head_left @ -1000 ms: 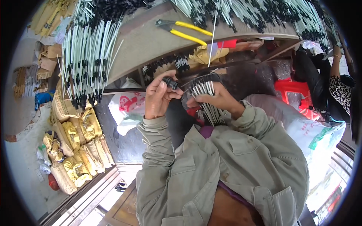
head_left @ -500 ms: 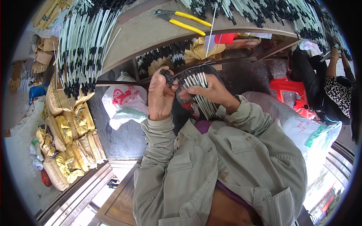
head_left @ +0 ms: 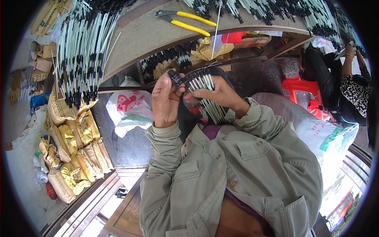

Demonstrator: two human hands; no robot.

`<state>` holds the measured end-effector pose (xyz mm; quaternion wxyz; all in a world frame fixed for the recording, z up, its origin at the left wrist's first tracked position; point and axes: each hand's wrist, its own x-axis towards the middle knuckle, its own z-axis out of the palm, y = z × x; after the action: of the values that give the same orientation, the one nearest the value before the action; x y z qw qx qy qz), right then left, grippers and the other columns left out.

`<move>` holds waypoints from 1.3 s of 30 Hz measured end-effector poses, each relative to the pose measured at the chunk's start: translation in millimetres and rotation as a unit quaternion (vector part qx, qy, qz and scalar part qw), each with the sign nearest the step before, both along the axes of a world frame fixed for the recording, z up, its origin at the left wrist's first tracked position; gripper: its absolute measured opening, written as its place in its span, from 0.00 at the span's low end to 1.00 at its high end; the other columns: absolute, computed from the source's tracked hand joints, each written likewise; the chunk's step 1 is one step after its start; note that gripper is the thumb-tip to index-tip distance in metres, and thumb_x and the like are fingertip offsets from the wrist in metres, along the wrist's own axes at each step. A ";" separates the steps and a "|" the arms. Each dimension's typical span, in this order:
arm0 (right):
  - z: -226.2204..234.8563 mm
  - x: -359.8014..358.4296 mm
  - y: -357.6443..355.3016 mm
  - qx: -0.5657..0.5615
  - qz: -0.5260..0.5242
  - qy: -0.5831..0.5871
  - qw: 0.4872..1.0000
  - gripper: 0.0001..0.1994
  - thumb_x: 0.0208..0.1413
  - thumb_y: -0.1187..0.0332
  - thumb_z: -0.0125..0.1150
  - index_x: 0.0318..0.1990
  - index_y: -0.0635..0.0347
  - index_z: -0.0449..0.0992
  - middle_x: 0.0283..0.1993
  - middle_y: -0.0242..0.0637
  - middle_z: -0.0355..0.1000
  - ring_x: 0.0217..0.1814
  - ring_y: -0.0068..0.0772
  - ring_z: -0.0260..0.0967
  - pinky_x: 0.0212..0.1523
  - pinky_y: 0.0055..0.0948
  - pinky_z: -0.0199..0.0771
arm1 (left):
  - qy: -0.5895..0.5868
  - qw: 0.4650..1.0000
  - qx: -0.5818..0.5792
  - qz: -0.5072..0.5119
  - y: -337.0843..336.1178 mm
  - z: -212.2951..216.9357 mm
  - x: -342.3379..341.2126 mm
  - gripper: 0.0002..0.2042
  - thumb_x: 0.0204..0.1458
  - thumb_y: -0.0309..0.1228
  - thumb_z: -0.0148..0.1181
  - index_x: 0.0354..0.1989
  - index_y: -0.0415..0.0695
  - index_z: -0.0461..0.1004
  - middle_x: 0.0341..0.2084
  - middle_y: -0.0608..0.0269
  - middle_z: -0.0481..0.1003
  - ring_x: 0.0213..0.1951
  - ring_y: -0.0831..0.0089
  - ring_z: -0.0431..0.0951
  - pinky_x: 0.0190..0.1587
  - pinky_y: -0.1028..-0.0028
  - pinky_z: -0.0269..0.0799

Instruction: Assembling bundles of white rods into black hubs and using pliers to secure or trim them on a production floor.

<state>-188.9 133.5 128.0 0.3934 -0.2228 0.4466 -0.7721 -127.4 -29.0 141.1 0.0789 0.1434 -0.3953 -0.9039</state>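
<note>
My right hand (head_left: 218,95) grips a fan-shaped bundle of thin white rods with black tips (head_left: 205,89), their lower ends hanging toward my chest. My left hand (head_left: 165,99) pinches a small black cap (head_left: 175,78) between thumb and fingers, touching the top ends of the bundle. Both hands are raised close together just below the front edge of the workbench (head_left: 158,37).
Yellow-handled pliers (head_left: 185,20) lie on the workbench. Heaps of white rods with black tips (head_left: 83,47) cover its left and far side. Tan sacks (head_left: 75,146) line the floor at left. A white bag (head_left: 130,106) and a red stool (head_left: 302,89) stand under the bench. Another person (head_left: 351,85) sits at right.
Both hands and the bundle have stayed together while the view shifted slightly. My left fingers have moved onto the black cap at the rod tips.
</note>
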 end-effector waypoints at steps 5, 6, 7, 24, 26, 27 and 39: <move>2.0 0.8 -0.2 0.001 -0.003 0.001 1.000 0.11 0.54 0.73 0.53 0.44 0.68 0.68 0.37 0.43 0.73 0.40 0.33 0.73 0.41 0.28 0.74 | -0.006 0.999 -0.023 0.032 3.4 2.6 -1.3 0.13 0.53 0.32 0.54 0.44 0.38 0.69 0.34 0.57 0.74 0.31 0.76 0.75 0.35 0.80 0.73; 2.7 1.1 -0.5 0.007 -0.004 -0.001 1.000 0.11 0.54 0.73 0.53 0.44 0.68 0.68 0.37 0.43 0.73 0.40 0.32 0.73 0.41 0.28 0.74 | -0.006 0.999 -0.023 0.031 4.3 2.7 -1.6 0.13 0.53 0.32 0.54 0.44 0.38 0.69 0.34 0.57 0.74 0.31 0.76 0.75 0.35 0.80 0.73; 2.0 1.0 -1.1 0.007 -0.005 -0.001 1.000 0.11 0.54 0.73 0.53 0.44 0.68 0.68 0.37 0.43 0.73 0.40 0.32 0.73 0.41 0.28 0.74 | -0.010 0.999 -0.028 0.040 5.3 3.4 -1.6 0.12 0.53 0.32 0.54 0.43 0.38 0.69 0.34 0.57 0.74 0.32 0.75 0.75 0.35 0.79 0.73; 3.6 2.1 1.5 0.031 -0.015 0.061 0.998 0.14 0.54 0.71 0.54 0.47 0.67 0.66 0.40 0.37 0.71 0.42 0.27 0.71 0.43 0.26 0.73 | 0.053 0.966 -0.207 0.148 34.1 14.9 7.0 0.20 0.46 0.14 0.54 0.50 0.34 0.64 0.40 0.57 0.71 0.39 0.75 0.72 0.41 0.79 0.70; 8.0 4.6 0.0 0.014 -0.023 0.021 0.999 0.13 0.53 0.70 0.57 0.45 0.65 0.69 0.38 0.32 0.71 0.39 0.20 0.67 0.40 0.21 0.69 | 0.028 0.974 -0.199 0.103 31.6 17.5 11.5 0.20 0.47 0.15 0.53 0.51 0.33 0.63 0.40 0.58 0.71 0.38 0.76 0.72 0.38 0.80 0.71; 9.5 5.2 -0.5 -0.004 -0.032 -0.020 0.999 0.11 0.52 0.69 0.59 0.42 0.63 0.71 0.37 0.26 0.71 0.37 0.13 0.63 0.37 0.17 0.65 | 0.029 0.974 -0.199 0.103 30.1 16.4 12.2 0.20 0.47 0.15 0.53 0.51 0.33 0.63 0.40 0.58 0.71 0.38 0.76 0.72 0.38 0.80 0.71; 10.1 2.8 2.6 0.051 -0.029 0.028 0.998 0.10 0.49 0.73 0.60 0.40 0.63 0.73 0.35 0.26 0.71 0.34 0.13 0.64 0.35 0.16 0.66 | 0.035 0.927 -0.370 0.040 26.7 20.8 18.4 0.20 0.50 0.15 0.48 0.55 0.35 0.62 0.46 0.59 0.66 0.45 0.74 0.69 0.44 0.80 0.68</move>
<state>-186.1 136.0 138.0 0.3689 -0.2106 0.5026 -0.7529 -109.0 -2.3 161.9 0.1764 0.0877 -0.6927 -0.6938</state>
